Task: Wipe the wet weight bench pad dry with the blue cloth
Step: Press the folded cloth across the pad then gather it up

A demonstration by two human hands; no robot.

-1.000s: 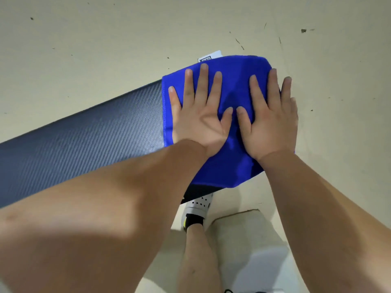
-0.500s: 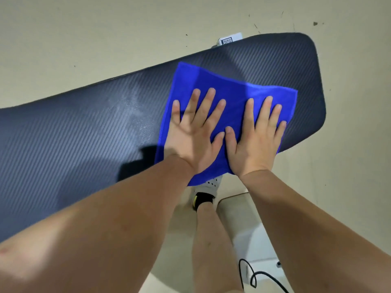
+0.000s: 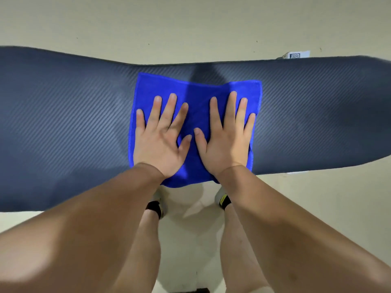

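Observation:
The dark ribbed weight bench pad (image 3: 63,123) stretches across the whole view from left to right. A blue cloth (image 3: 196,96) lies spread flat on its middle, its near edge hanging over the pad's front side. My left hand (image 3: 160,140) presses flat on the cloth's left half with fingers spread. Beside it, my right hand (image 3: 227,136) presses flat on the right half, thumbs nearly touching. A faint lighter sheen shows on the pad left of the cloth.
Beige floor (image 3: 190,24) lies beyond and below the pad. A white tag (image 3: 296,55) with a code sticks out behind the pad's far right edge. My legs and shoes (image 3: 222,199) stand under the pad's near edge.
Both hands have slid the cloth leftwards along the pad, from its right end to its middle. The view has followed, so the pad now fills the frame's width.

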